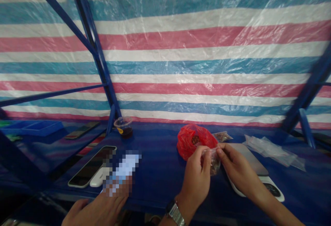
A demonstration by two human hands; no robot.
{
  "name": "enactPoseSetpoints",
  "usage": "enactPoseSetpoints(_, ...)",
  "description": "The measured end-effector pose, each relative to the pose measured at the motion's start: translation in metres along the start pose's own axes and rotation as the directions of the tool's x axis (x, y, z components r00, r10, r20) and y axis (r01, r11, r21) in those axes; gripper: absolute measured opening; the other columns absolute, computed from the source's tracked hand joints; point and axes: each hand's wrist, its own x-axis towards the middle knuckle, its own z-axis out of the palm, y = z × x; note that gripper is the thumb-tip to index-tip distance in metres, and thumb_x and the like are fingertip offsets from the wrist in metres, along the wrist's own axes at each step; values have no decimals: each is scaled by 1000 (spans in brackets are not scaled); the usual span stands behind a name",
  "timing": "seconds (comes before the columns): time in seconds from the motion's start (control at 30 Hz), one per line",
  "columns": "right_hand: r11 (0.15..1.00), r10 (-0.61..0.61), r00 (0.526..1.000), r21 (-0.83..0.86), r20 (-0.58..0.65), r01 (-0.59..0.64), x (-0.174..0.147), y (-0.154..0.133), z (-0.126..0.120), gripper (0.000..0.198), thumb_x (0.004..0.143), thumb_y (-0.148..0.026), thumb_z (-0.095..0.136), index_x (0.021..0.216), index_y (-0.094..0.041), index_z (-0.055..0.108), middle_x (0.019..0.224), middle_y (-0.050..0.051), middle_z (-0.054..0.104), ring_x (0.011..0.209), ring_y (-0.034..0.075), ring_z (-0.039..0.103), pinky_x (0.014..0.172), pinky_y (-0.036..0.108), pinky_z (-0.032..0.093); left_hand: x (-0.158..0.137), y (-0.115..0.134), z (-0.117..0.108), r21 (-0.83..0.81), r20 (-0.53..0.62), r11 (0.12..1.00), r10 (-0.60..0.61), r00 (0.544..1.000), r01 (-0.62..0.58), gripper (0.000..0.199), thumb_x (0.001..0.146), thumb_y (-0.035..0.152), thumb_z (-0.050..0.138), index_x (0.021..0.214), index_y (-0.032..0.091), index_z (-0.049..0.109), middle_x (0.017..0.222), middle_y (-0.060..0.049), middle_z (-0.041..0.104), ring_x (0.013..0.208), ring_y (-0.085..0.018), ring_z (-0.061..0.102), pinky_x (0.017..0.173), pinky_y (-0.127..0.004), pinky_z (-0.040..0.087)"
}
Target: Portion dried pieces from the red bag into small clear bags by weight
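Observation:
My left hand (198, 176), with a metal-band watch at the wrist, pinches the top of a small clear zip bag (215, 164). My right hand (236, 167) pinches the same bag's upper right edge. Brown bits fill its lower part; their kind is too small to tell. Just behind my left hand an open red plastic bag (186, 143) holds more small brown pieces. Partly under my right hand lies a white digital scale (254, 160) with a metal plate. Another filled clear bag (223, 136) rests behind it.
Flat clear bags (275, 151) lie right of the scale. At left, another person's hand (103, 205) holds a blurred-out lit phone beside a dark-screened phone (93, 167) and a white object (97, 178). A lidded cup (124, 128) stands near the blue frame post (95, 51).

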Motion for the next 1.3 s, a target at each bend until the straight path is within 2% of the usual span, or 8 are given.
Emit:
enactPoseSetpoints(0.17,992,38,997,119,71,-47,-1,-6,4,38,92,-61,65,90,-24,66,90,7,78,83,25,74,77,31,62,4,0,0,-152,59,988,-31,998,39,29,107,49,49,102,32,71,97,-4,80,90,-24,76,81,-38,63)
enactPoseSetpoints(0.33,997,37,997,63,73,-42,-1,-11,5,34,92,-58,64,89,-24,66,91,7,79,84,25,74,78,32,61,4,2,1,-190,84,981,-33,996,48,28,110,39,44,102,23,66,101,-5,78,95,-22,74,87,-33,56)
enactPoseSetpoints(0.5,1000,14,999,24,44,-15,-1,-14,5,36,93,-58,62,87,-24,66,88,7,78,82,25,74,73,30,61,2,1,1,-259,127,965,-18,992,51,20,109,36,50,110,23,66,109,-5,79,103,-21,74,91,-31,55)
enactPoseSetpoints(0.6,1000,3,1000,17,25,-3,-2,-14,4,36,94,-59,61,87,-24,66,88,7,78,80,24,73,73,30,61,2,1,1,-244,131,969,-15,991,47,19,107,35,53,112,22,66,110,-5,79,102,-21,75,89,-31,55)
enactPoseSetpoints(0.8,999,10,999,38,49,-12,-2,-8,5,36,90,-60,67,91,-24,69,90,7,78,85,26,75,79,31,61,1,1,1,-218,94,975,-30,995,50,20,108,35,51,107,22,66,107,-5,79,102,-20,74,91,-31,54)
enactPoseSetpoints(1.1,999,15,999,51,49,-17,-2,-5,5,35,91,-58,65,91,-24,69,87,5,76,80,23,70,73,30,58,-1,-1,3,-239,141,971,7,990,28,20,109,35,50,109,23,66,110,-4,78,104,-20,72,92,-30,52)
enactPoseSetpoints(1.3,997,26,995,69,92,-32,-1,-5,4,37,90,-60,67,91,-23,70,91,6,78,87,25,73,82,31,59,-1,-1,2,-213,143,975,-27,989,58,21,109,34,48,111,23,65,110,-5,76,105,-20,72,92,-31,51)
